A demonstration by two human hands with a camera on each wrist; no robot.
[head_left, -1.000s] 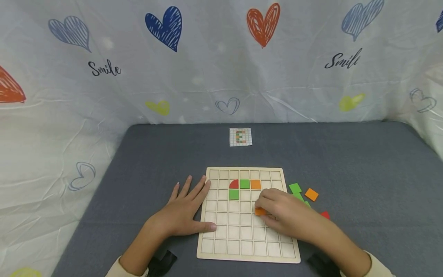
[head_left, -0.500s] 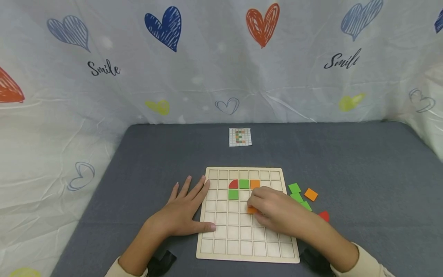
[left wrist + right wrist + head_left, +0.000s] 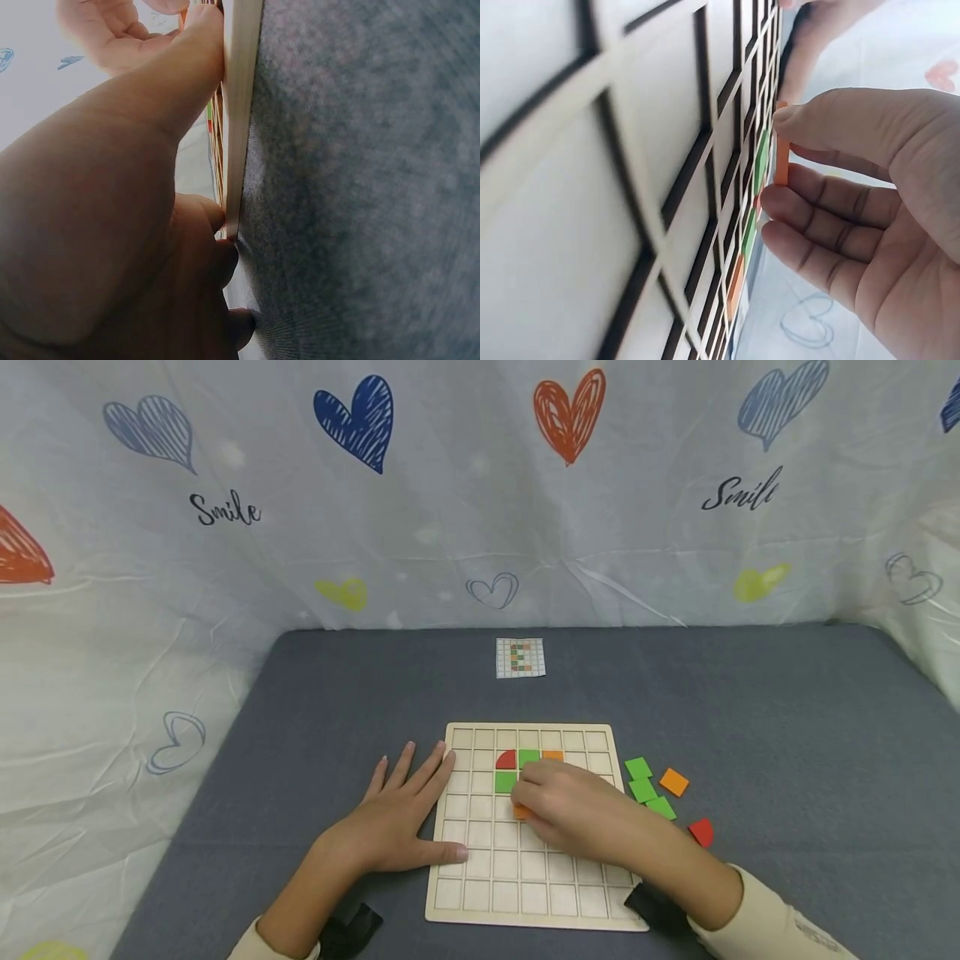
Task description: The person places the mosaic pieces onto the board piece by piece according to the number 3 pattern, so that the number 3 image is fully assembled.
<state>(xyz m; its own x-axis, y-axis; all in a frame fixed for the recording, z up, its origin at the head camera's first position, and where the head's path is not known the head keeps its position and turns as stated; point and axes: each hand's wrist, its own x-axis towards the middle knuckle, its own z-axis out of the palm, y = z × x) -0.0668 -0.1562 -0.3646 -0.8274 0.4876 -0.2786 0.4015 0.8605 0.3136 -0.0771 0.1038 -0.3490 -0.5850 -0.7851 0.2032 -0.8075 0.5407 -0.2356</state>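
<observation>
The head view looked forward and down from above at the whole grid board [image 3: 536,827] on the worktop [image 3: 750,735]. The left wrist view sat very close along the board's edge [image 3: 241,112]. The right wrist view skimmed its cells [image 3: 667,150]. All three shared the board.

Pattern card [image 3: 521,657] — squares too small to tell.

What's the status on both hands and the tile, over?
Left hand flat, bracing the grid board edge. Right hand pinching an orange tile just off the board, near the green tile. Nothing blocking the cells.
</observation>
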